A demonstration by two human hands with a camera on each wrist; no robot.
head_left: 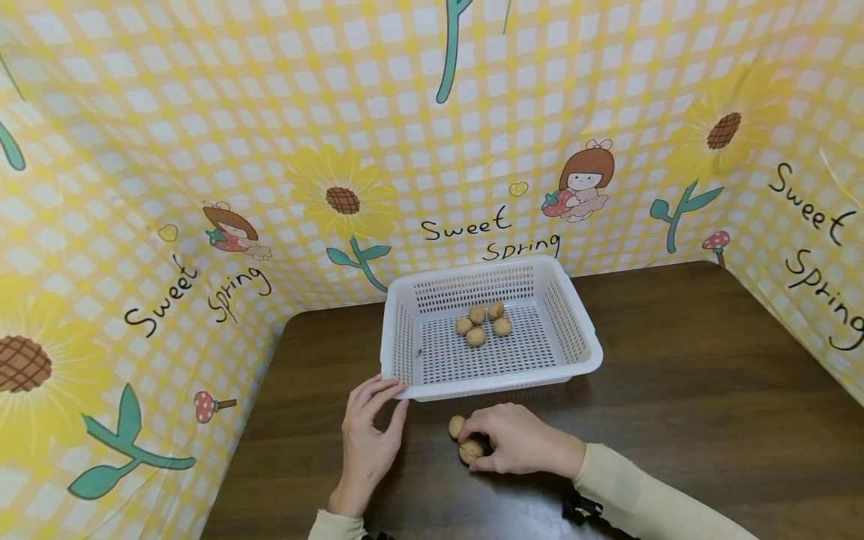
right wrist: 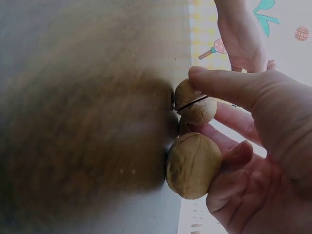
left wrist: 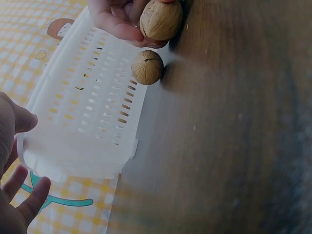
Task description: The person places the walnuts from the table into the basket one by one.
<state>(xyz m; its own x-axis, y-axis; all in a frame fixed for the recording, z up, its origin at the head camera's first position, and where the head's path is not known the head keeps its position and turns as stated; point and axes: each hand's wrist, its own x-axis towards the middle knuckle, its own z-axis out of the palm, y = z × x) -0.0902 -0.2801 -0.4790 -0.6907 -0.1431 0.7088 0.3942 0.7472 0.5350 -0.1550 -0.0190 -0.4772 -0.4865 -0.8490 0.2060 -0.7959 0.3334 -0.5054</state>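
My left hand (head_left: 371,435) holds the near left corner of a white perforated plastic basket (head_left: 499,386), its fingers over the rim and the thumb at the outer wall. In front of the basket, my right hand (head_left: 516,439) pinches a walnut (head_left: 470,451) between thumb and fingers, low over the table. A dark line crosses that walnut (right wrist: 199,105) in the right wrist view. Just beyond it lies a second walnut (head_left: 457,427). Another walnut (right wrist: 194,165) sits beside the curled fingers of the right hand, mostly hidden from the head view. Several walnuts (head_left: 475,337) are grouped inside the basket.
The dark brown wooden table (head_left: 675,375) extends around the basket. Behind and at both sides hangs a yellow checked cloth (head_left: 418,150) with printed flowers, and the basket's back rim stands close to it. A black strap (head_left: 582,508) shows at the right sleeve.
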